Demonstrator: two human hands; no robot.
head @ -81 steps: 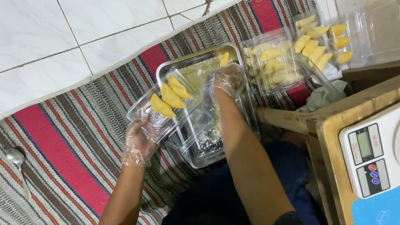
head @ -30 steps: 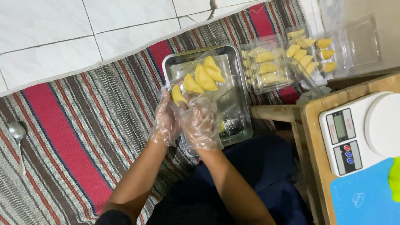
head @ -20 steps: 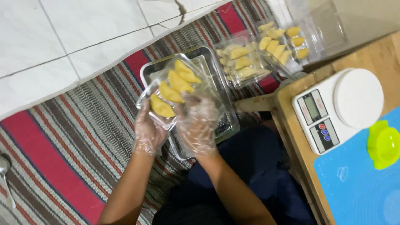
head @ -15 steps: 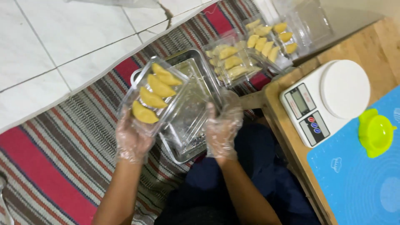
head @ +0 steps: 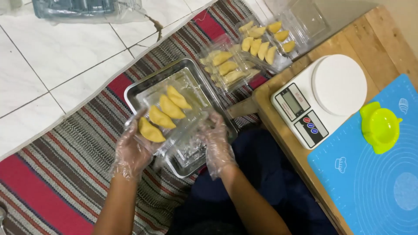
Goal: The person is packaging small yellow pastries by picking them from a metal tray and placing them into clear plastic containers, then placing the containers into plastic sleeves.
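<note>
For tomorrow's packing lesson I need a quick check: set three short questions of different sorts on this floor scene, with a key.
1. How many yellow pastries lie in the clear box held over the metal tray?
2. True or false: both hands wear thin plastic gloves.
3. Which stands on the wooden table? A) kitchen scale B) kettle C) rolling pin

Key: 1. Four. 2. True: left hand, right hand. 3. A.
</note>
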